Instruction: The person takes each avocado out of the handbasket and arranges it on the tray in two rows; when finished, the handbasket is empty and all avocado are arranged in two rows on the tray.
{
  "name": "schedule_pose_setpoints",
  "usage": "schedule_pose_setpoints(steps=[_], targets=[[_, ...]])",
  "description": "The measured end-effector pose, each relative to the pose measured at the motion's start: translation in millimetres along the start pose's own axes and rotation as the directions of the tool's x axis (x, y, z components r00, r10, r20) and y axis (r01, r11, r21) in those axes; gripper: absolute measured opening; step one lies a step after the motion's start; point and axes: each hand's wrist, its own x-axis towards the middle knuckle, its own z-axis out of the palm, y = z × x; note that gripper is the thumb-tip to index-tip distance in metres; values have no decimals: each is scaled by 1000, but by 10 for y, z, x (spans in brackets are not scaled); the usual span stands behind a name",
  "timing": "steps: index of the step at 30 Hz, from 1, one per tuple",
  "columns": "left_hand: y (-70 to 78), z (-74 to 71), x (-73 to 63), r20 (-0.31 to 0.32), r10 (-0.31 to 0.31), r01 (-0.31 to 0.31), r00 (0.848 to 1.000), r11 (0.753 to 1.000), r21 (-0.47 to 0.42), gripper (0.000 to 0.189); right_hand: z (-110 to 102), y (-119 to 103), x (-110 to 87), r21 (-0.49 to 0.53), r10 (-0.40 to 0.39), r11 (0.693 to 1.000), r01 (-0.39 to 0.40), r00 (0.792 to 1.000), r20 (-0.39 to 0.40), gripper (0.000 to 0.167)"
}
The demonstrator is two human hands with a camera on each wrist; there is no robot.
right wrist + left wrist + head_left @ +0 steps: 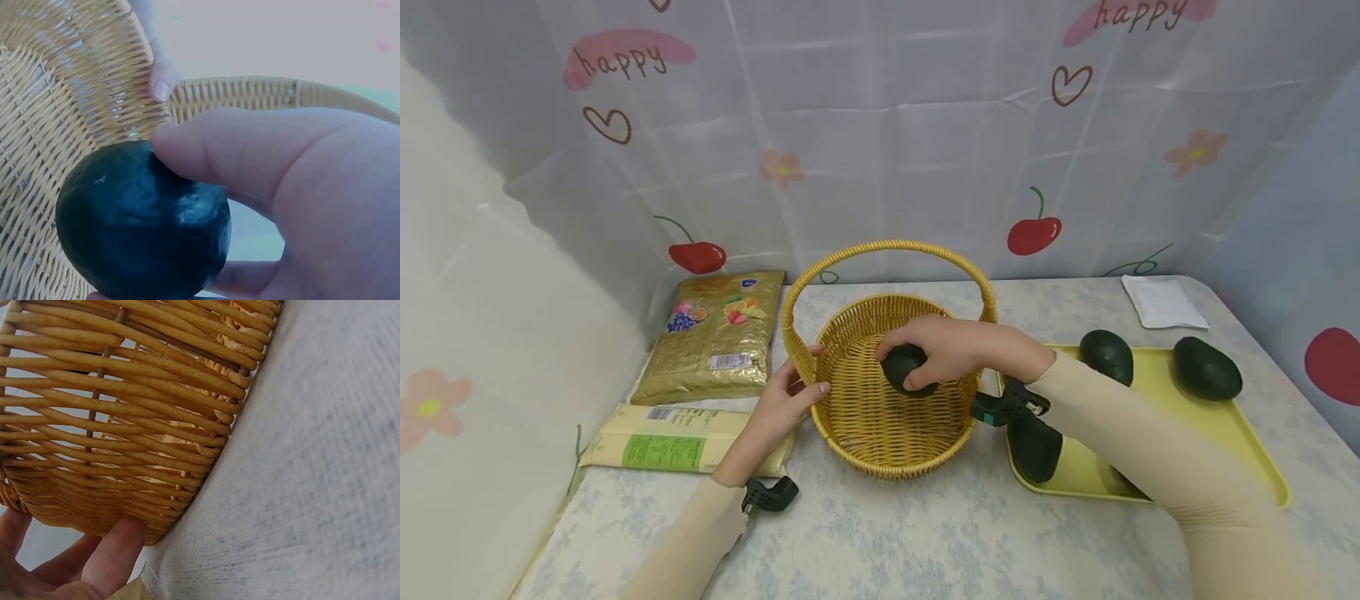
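Observation:
My right hand [936, 350] holds a dark green avocado [901, 368] over the inside of a yellow wicker basket [887, 467]. In the right wrist view, the thumb lies along the top of the avocado [144, 231], with part of another finger showing below it. My left hand [782, 404] grips the basket's left side at the foot of its arched handle [891, 245]. Its thumb and a finger lie on either side of the handle's foot. From the left wrist, fingers [112, 556] are seen against the woven wall [125, 444].
To the right, a yellow tray [1180, 433] bears several more avocados [1107, 357], partly covered by my right forearm. A white packet [1163, 302] lies behind it. Left of the basket are a gold fruit-printed bag [707, 337] and a cream and green packet [662, 442].

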Motion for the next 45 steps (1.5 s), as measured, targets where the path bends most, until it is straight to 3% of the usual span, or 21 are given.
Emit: schedule_pose_setpoints(steps=[8,18,29,34,38,41,45], targets=[[15,-24,-12,-7,-30,30,1000,999,-26,61,54,100,-313,65,-22,998,25,999,-35,46],[-6,-10,-2,3,-16,16,1000,999,-31,61,122,219,-805,178,-18,983,39,993,-117,46],[-2,4,4,-5,-8,8,1000,1000,-1,62,219,476,-1558,304,69,953,6,970,-234,43],[7,-2,6,-1,-21,21,1000,1000,-10,62,328,680,-1894,303,139,952,-43,943,-304,47],[7,0,8,4,-18,18,1000,1000,-13,62,440,866,-2148,244,224,960,-136,897,-382,50],[1,-1,10,7,-18,18,1000,1000,-12,62,539,1010,-2307,212,239,965,-157,858,-455,52],[-16,-4,12,8,-24,24,1000,1000,-13,62,673,1202,-2524,240,295,950,-199,823,-486,51]])
